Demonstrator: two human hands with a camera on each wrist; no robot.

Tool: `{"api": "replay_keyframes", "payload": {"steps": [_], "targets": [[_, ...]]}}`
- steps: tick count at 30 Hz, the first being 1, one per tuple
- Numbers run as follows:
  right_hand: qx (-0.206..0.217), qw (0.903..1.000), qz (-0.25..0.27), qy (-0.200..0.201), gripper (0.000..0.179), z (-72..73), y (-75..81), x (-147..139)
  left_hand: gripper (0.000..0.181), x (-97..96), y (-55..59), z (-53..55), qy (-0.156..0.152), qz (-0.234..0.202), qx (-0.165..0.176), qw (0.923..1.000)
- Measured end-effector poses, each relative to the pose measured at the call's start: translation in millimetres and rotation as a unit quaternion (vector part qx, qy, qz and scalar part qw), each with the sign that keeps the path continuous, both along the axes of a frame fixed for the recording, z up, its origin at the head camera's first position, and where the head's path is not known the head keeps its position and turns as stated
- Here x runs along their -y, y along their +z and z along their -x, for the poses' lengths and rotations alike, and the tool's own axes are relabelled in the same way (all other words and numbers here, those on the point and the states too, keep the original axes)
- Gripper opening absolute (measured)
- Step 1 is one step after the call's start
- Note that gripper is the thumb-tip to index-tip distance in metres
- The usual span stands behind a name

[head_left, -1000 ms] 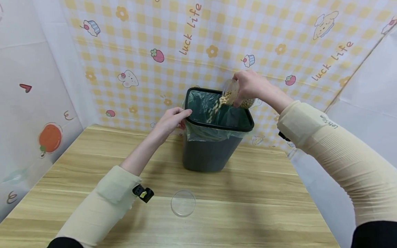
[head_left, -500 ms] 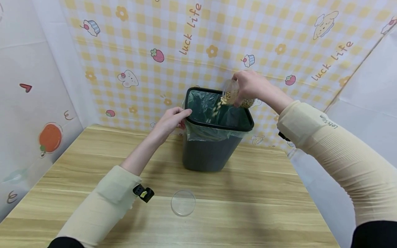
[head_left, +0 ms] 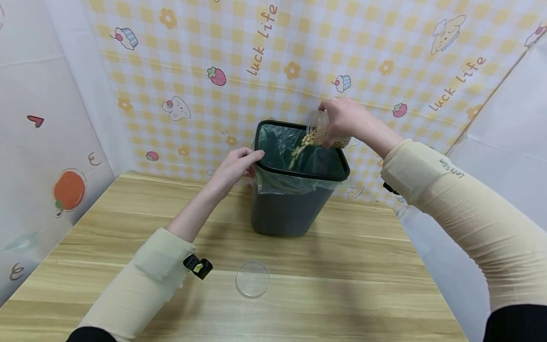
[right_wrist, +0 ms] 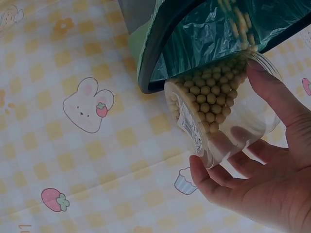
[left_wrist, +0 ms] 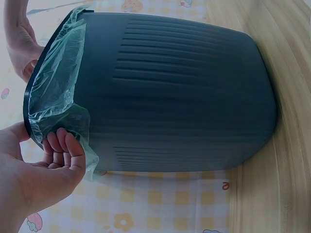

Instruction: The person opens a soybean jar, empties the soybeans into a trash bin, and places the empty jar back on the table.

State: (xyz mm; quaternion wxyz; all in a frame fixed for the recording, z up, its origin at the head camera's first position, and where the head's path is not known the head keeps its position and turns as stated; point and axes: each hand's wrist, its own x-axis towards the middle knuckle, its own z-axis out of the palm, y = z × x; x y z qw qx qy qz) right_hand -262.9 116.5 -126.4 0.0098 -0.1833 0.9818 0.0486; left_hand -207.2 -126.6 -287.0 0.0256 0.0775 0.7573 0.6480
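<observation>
lying on wooden table (head_left: 329, 304), clear lid (head_left: 252, 280), near bin (head_left: 282, 211), checked cloth (head_left: 188, 61) behind

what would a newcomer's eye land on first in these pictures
Probably the blurred stream of small round tan beans, falling from the tilted clear plastic jar in the right hand into the dark grey plastic bin lined with translucent green film. Next, the left hand gripping the bin's black rim at its left side, and the clear round lid lying on the wood-grain table nearer the camera.
</observation>
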Motion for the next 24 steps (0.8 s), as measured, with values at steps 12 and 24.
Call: {"api": "replay_keyframes", "payload": {"steps": [12, 24], "targets": [[-0.01, 0.9999, 0.003, 0.001, 0.092, -0.6, -1.0, -0.7, 0.032, -0.6, 0.2, -0.8, 0.002, -0.002, 0.001, 1.0], [-0.023, 0.9996, -0.005, 0.016, 0.088, -1.6, -2.2, 0.6, 0.032, 0.2, -0.3, 0.8, 0.001, -0.004, 0.0, 1.0]]}}
